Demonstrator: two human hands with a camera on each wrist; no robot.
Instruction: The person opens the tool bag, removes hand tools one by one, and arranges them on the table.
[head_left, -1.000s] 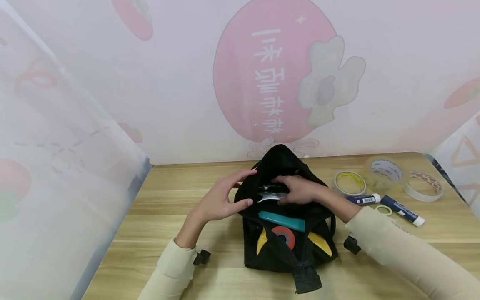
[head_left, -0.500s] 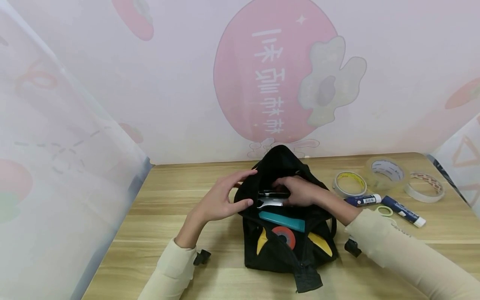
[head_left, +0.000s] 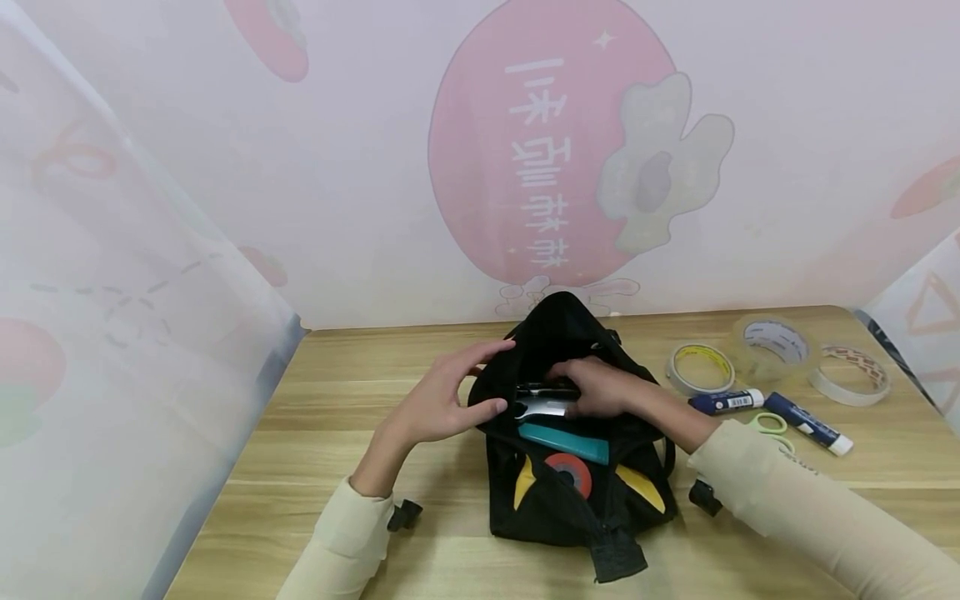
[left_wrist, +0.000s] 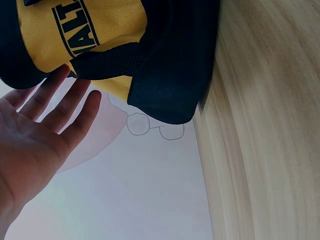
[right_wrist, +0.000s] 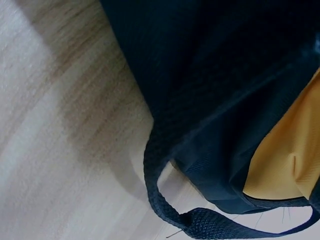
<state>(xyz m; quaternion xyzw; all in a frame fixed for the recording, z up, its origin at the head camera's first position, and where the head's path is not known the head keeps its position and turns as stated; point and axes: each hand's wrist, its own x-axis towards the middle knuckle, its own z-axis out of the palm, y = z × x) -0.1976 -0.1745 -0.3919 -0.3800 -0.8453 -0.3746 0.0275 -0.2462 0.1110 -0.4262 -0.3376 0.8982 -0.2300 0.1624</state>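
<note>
Protruding from right fingers (head_left: 567,367): silver tool (head_left: 543,407) inside black bag (head_left: 536,518).

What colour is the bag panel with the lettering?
The lettered panel is yellow; it shows best in the left wrist view.

Pale wood-grain tabletop (head_left: 330,417), and standing open on it, a black-and-yellow fabric bag (head_left: 543,518); over to the right, two round white tape rolls (head_left: 847,392), one clear tape roll (head_left: 777,338), two white-capped dark-blue tubes (head_left: 807,423), green-handled scissors (head_left: 769,431)!
</note>
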